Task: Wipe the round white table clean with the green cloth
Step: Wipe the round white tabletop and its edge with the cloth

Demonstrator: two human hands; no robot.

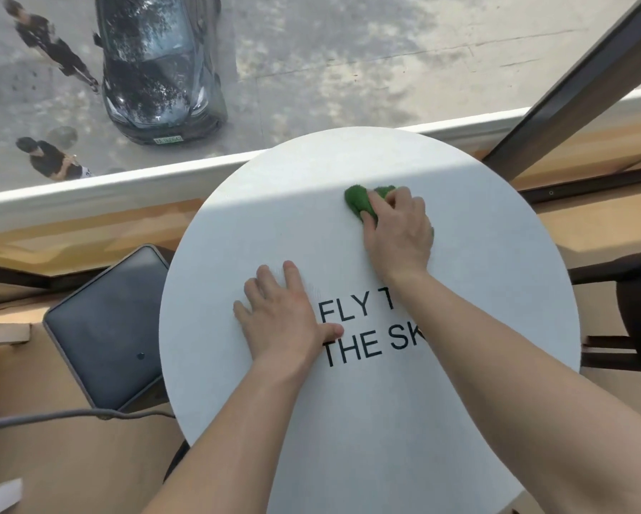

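Pressing flat, fingers straight, the left hand (285, 313) steadies the tabletop (478, 291); the right hand (398, 235) grasps the green cloth (357, 202) upper centre.

Both forearms were bare and reached forward from the bottom edge, the right one from the lower right corner. Left hand (283, 313): flat, palm down on the table (237, 224), fingers straight and slightly apart, thumb stuck out to the right. Right hand (398, 231): farther forward than the left, palm down, fingers bent over the green cloth (357, 202), thumb against its near side. The hands were apart and not touching.
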